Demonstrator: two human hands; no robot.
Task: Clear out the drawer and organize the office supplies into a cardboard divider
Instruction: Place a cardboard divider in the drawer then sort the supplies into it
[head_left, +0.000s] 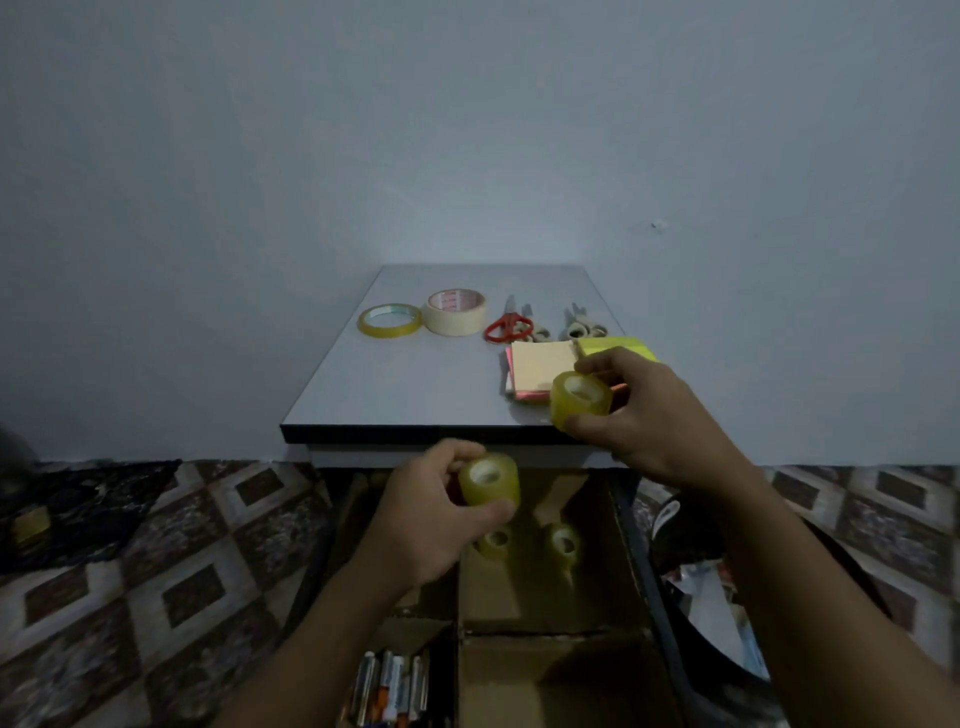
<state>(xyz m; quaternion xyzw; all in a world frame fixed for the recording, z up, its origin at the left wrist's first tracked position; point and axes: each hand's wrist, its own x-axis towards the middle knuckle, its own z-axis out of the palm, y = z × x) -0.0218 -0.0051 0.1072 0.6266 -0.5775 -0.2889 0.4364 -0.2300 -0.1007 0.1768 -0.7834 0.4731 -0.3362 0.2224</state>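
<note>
Partly sorted: left hand (431, 514) grip clamped tape roll (491, 480), right hand (649, 415) grip clamped second roll (582, 397); bench (395, 374) items at 12 o'clock lay unsorted

We see yellowish tape rolls (489, 480), red scissors (508, 328), cream masking tape (456, 312), peach notes (540, 369), neon-yellow notes (623, 347), grey tabletop (415, 384), brown cardboard (545, 670), brown-cream diamond-pattern floor (182, 571).

Two yellow tape rolls (493, 543) (564, 543) lie in the cardboard divider (550, 670), batteries (392, 686) near-left; the left hand (426, 519) and right hand (649, 415) each grip another roll (491, 480) (581, 397).
</note>
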